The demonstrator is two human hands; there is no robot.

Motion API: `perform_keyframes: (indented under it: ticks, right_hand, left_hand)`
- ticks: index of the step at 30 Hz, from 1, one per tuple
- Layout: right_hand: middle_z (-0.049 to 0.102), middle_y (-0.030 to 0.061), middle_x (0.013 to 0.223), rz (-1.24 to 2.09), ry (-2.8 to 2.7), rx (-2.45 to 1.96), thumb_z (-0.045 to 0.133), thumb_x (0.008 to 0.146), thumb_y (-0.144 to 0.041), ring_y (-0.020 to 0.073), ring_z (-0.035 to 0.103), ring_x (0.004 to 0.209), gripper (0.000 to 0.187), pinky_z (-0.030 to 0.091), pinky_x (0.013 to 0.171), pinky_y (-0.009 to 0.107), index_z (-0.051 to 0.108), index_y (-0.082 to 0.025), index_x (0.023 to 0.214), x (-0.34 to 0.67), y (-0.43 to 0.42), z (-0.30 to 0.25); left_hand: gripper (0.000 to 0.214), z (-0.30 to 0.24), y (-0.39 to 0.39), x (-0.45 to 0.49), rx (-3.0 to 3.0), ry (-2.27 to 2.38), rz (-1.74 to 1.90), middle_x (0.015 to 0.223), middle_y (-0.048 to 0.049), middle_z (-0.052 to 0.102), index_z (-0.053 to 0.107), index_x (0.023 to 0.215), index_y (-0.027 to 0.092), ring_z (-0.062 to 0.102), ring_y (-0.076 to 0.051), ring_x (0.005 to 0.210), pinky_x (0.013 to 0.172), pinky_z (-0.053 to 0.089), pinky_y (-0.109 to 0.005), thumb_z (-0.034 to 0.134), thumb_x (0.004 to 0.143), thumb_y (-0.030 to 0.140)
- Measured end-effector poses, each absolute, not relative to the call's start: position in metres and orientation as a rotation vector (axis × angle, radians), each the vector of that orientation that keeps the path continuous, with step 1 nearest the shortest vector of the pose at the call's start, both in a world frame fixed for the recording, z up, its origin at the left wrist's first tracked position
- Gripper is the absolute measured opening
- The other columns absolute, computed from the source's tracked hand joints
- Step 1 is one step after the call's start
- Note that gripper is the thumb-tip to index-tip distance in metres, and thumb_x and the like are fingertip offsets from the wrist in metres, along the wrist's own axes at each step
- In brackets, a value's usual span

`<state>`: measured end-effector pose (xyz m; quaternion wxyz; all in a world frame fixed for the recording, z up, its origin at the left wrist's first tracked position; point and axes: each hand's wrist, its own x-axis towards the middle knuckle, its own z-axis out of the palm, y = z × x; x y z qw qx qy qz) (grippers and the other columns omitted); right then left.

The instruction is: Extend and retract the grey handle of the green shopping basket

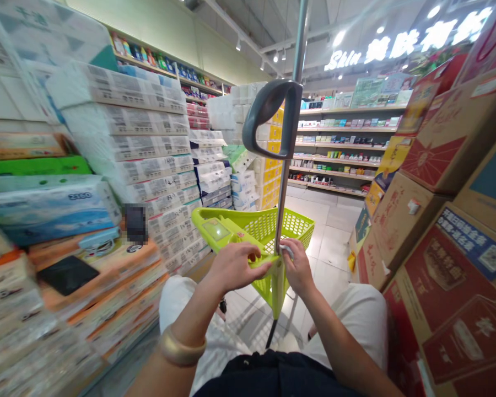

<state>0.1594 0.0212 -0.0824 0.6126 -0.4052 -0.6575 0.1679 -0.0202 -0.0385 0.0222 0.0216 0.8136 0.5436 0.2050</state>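
Observation:
Between my knees stands a lime-green shopping basket with lattice sides. A metal pole rises from its near corner, with a dark grey loop handle at chest height. My left hand rests at the near rim, with bent fingers and thumb around the green edge. Just right of the pole, my right hand pinches a small white wad against the corner where pole and rim meet. Whether the wad is cloth or paper I cannot tell. Its lower part is hidden by my fingers.
Stacked white tissue packs rise at the left. A black tablet-like slab lies on orange packs nearby. Cardboard cartons line the right side. A tiled aisle leads to stocked shelves.

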Motion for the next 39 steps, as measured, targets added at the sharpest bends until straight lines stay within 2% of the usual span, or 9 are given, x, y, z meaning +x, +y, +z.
perform_keyframes:
  ticks: [4,7,10,19,23,25,29,33,39]
  right_hand:
    - [0.061,0.0057,0.097,0.489,-1.744,-0.967,0.045,0.084,-0.02,0.0214,0.059,0.097,0.023,0.048,0.091,0.039,0.065,-0.023,0.095,0.162,0.027,-0.067]
    - [0.063,0.0055,0.107,0.57,-1.75,-0.947,0.044,0.085,-0.02,0.0211,0.06,0.103,0.029,0.047,0.092,0.039,0.057,-0.024,0.111,0.157,0.02,-0.068]
    - [0.061,0.0075,0.116,0.588,-1.653,-0.917,0.047,0.085,-0.023,0.0205,0.059,0.109,0.035,0.048,0.095,0.038,0.046,-0.023,0.121,0.15,0.01,-0.076]
    - [0.059,0.011,0.123,0.458,-1.655,-0.955,0.051,0.083,-0.022,0.0232,0.056,0.118,0.045,0.044,0.104,0.044,0.043,-0.021,0.127,0.15,0.0,-0.079]
    - [0.046,0.0145,0.14,0.198,-1.59,-0.988,0.059,0.084,-0.033,0.0307,0.035,0.137,0.05,0.028,0.113,0.057,0.047,-0.02,0.13,0.155,-0.014,-0.06]
    - [0.036,0.0115,0.148,0.06,-1.597,-0.987,0.062,0.083,-0.034,0.0333,0.02,0.144,0.046,0.021,0.114,0.061,0.053,-0.023,0.126,0.156,-0.024,-0.045]
    - [0.029,0.0006,0.154,-0.146,-1.642,-0.948,0.065,0.083,-0.031,0.0341,0.003,0.147,0.015,0.011,0.114,0.063,0.07,-0.028,0.097,0.152,-0.045,-0.021]
    - [0.032,-0.0041,0.152,-0.18,-1.662,-0.94,0.065,0.084,-0.027,0.0321,0.001,0.148,0.007,0.008,0.114,0.062,0.072,-0.029,0.082,0.146,-0.053,-0.016]
    - [0.034,-0.0047,0.152,-0.196,-1.671,-0.945,0.066,0.083,-0.025,0.0305,0.0,0.148,0.009,0.008,0.115,0.06,0.072,-0.028,0.078,0.144,-0.055,-0.017]
  left_hand:
    - [0.039,0.036,-0.03,-0.014,2.456,1.698,0.668,0.096,-0.003,0.071,0.067,0.106,0.022,0.065,-0.02,0.091,0.08,0.048,-0.029,0.059,0.08,0.049]
    - [0.046,0.037,-0.021,-0.003,2.478,1.68,0.629,0.111,-0.0055,0.068,0.063,0.117,0.022,0.062,-0.023,0.105,0.09,0.048,-0.032,0.058,0.08,0.049]
    - [0.039,0.031,-0.014,0.01,2.492,1.607,0.55,0.116,-0.0053,0.067,0.064,0.113,0.023,0.06,-0.024,0.112,0.096,0.046,-0.033,0.055,0.083,0.046]
    - [0.039,0.022,-0.015,0.014,2.375,1.901,0.362,0.116,-0.0054,0.069,0.066,0.111,0.026,0.064,-0.027,0.108,0.09,0.05,-0.037,0.042,0.089,0.047]
    - [0.036,0.023,-0.014,0.011,2.362,1.922,0.34,0.117,-0.0035,0.069,0.066,0.11,0.029,0.064,-0.025,0.109,0.09,0.05,-0.036,0.042,0.09,0.045]
    - [0.036,0.023,-0.014,0.009,2.375,1.921,0.326,0.118,-0.0037,0.069,0.065,0.113,0.029,0.063,-0.025,0.11,0.092,0.049,-0.036,0.042,0.09,0.045]
    - [0.04,0.025,-0.015,0.004,2.383,1.931,0.285,0.124,-0.0041,0.067,0.063,0.118,0.029,0.061,-0.026,0.114,0.095,0.048,-0.036,0.039,0.091,0.048]
    - [0.042,0.027,-0.016,0.0,2.367,1.927,0.286,0.125,-0.0039,0.066,0.063,0.118,0.028,0.062,-0.026,0.114,0.097,0.047,-0.037,0.039,0.091,0.049]
    - [0.039,0.028,-0.02,-0.001,2.376,1.932,0.281,0.121,-0.0031,0.068,0.065,0.115,0.029,0.064,-0.026,0.111,0.095,0.048,-0.038,0.039,0.09,0.046]
